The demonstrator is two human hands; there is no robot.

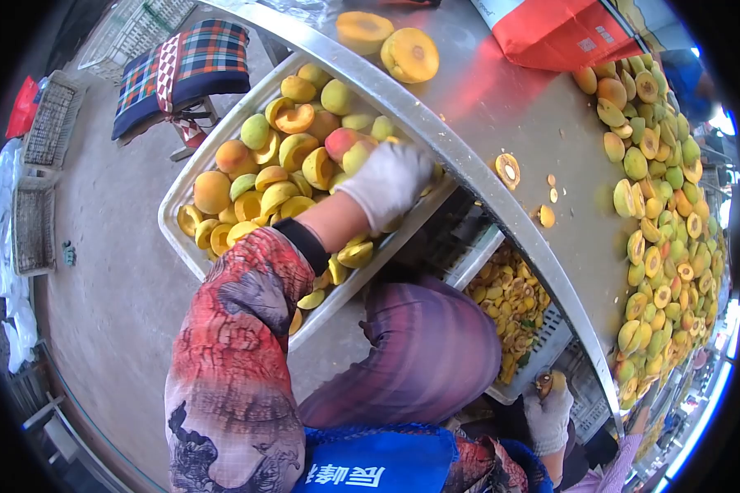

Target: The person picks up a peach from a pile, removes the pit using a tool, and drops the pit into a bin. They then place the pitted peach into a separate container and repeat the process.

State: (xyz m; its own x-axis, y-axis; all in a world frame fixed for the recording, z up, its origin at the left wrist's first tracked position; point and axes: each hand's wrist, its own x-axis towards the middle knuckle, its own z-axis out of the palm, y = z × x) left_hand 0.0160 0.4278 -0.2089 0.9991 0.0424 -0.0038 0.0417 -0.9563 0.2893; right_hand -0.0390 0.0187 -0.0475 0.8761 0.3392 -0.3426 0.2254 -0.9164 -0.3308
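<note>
My left hand (395,185), in a whitish glove and blurred by motion, is over the right side of a white tray (171,215). Its fingers cannot be made out. Whole fruits and hollow yellow halves (316,167) fill the tray around it. Low on the right, my right hand (548,415), also gloved, is closed around a small brown and yellow fruit piece (544,383). Near that hand, a crate (548,345) below the table edge holds many small cut pieces (510,308).
A metal table (567,287) with a raised rim carries a large fruit pile (666,238), two halves (409,56) and a red bag (551,33). A plaid-cushioned stool (197,70) and baskets (55,119) stand at left. A person's pink sleeve (621,468) shows lower right.
</note>
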